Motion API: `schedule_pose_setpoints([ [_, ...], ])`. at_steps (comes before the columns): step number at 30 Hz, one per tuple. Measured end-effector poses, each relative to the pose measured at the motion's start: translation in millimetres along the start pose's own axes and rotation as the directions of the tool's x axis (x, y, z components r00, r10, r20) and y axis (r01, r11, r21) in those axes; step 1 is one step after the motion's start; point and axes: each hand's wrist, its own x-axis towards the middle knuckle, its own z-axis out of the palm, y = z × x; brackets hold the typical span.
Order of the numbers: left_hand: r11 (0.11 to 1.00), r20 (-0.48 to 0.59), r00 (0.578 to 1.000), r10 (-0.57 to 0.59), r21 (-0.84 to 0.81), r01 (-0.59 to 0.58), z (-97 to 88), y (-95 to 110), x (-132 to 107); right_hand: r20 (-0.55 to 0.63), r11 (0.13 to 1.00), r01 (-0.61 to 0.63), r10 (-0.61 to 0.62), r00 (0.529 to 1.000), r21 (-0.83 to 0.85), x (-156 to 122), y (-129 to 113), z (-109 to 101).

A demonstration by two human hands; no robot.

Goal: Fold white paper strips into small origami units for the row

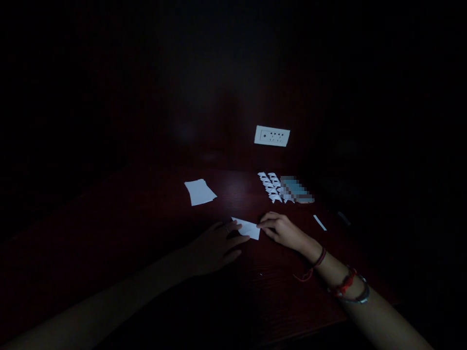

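Observation:
A white folded piece of paper (251, 229) lies on the dark red tabletop between my two hands. My left hand (216, 247) reaches in from the left with its fingers stretched and apart, some fingertips resting flat on the paper. At the paper's right edge, the thumb and fingers of my right hand (282, 229) come together in a pinch. A stack of white paper sheets (200, 192) sits beyond my left hand. Small folded white paper pieces (270, 187) stand in rows beyond my right hand.
Beside the folded pieces lies a flat, blurred-out object (297, 189), perhaps a phone. A narrow white strip (320, 222) rests to the right of my right hand. The wall behind holds a white power socket (272, 136). Everything around is very dark.

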Motion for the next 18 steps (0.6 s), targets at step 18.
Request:
schedule_pose_setpoints([
  [18, 0.998, 0.036, 0.999, 0.024, 0.065, -0.026, -4.4, -3, 6, 0.098, 0.96, 0.035, -0.008, 0.995, -0.278, 5, -14, -2],
])
